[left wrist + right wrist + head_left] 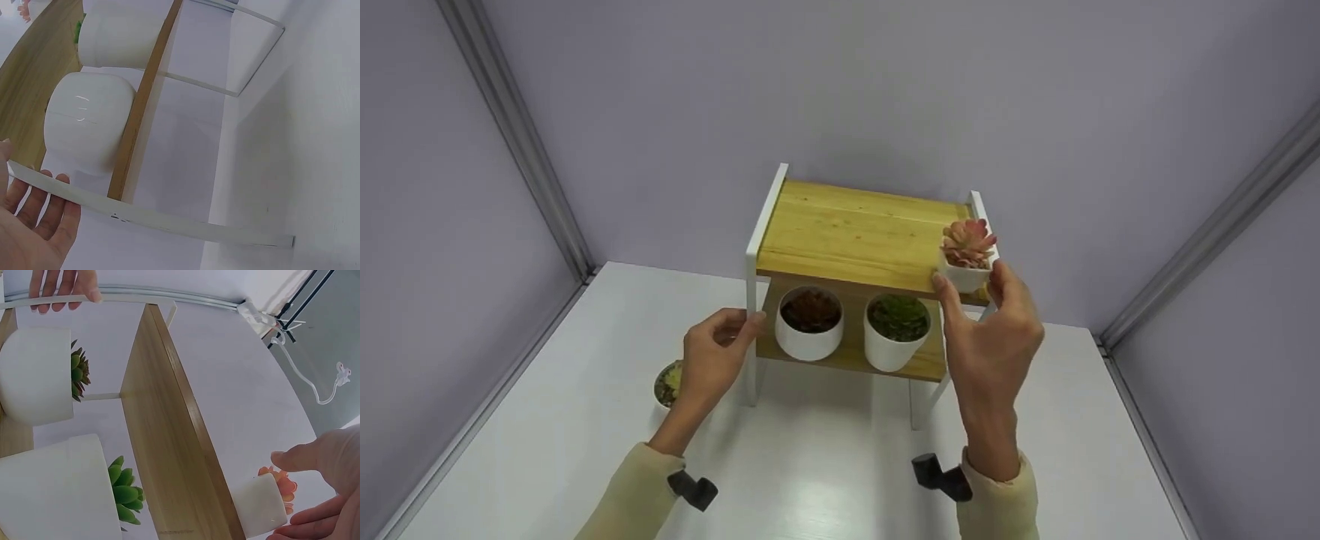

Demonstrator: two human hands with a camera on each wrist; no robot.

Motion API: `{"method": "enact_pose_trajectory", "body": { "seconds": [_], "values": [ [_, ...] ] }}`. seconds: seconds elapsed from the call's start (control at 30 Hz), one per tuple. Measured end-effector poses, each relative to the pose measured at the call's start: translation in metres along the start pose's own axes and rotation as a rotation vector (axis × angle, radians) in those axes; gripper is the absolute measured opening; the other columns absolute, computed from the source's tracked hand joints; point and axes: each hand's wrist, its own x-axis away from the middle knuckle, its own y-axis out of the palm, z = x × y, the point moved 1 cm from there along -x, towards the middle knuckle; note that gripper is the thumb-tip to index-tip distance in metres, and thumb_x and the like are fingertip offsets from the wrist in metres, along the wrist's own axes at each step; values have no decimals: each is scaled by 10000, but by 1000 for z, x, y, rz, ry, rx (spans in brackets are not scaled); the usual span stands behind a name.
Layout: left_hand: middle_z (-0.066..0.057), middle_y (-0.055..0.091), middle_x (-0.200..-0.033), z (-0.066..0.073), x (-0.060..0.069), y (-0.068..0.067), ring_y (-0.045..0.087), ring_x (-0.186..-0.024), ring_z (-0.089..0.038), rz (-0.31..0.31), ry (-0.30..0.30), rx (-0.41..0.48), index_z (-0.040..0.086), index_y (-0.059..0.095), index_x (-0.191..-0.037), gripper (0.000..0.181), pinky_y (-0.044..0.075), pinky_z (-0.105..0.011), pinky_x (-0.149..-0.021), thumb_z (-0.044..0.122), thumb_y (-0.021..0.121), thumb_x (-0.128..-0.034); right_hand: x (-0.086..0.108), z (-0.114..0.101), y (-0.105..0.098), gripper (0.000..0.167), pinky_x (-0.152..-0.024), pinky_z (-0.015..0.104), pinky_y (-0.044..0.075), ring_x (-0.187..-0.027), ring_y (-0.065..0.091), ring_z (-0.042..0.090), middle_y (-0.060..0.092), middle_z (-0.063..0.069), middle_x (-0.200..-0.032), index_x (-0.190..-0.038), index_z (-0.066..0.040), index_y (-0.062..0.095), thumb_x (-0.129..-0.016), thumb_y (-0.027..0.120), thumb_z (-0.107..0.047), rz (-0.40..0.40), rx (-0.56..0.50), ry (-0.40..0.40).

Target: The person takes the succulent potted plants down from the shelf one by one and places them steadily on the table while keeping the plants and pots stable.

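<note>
My left hand [714,358] holds the white left post [84,197] of a two-tier wooden plant stand [847,232], thumb on one side and fingers on the other. At the front right corner of the top board, my right hand [994,345] has thumb and fingers on opposite sides of a small white square pot [261,506] with a pink succulent [967,244]. The pot's base meets the board. On the lower board stand a round white pot [808,343] with a dark reddish succulent and a taller white pot [891,352] with a green one.
Beside the left forearm, a potted yellow-green succulent [667,384] stands on the white tabletop [810,465], partly hidden. Pale panels with grey metal rails [521,142] surround the table. A stand and a white cable [306,391] show beyond the panel in the right wrist view.
</note>
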Motion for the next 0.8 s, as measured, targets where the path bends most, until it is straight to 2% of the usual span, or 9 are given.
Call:
{"method": "enact_pose_trajectory", "body": {
  "seconds": [0.23,0.5,0.8],
  "values": [
    [-91,796,-981,-3,-3,-1,733,-945,-255,-11,12,45,97,793,-1073,332,535,-281,-825,412,721,-1000,-1,-3,9,626,-876,500,622,-1025,750,388,717,307,-1184,-1328,138,623,-883,877,-223,75,53,-76],
    [-99,786,-981,-3,-3,0,706,-915,-235,-4,6,42,78,795,-1071,367,521,-256,-795,427,700,-1011,-4,-6,15,569,-722,500,597,-838,727,374,751,279,-1040,-1271,134,662,-906,853,-258,108,127,-77],
    [-111,791,-1015,-1,-3,0,721,-939,-210,-8,4,28,75,791,-1091,351,546,-259,-826,404,687,-1027,-8,-6,22,565,-801,539,622,-990,754,418,752,286,-1112,-1268,115,668,-910,848,-284,101,145,-52]
  ]
}}
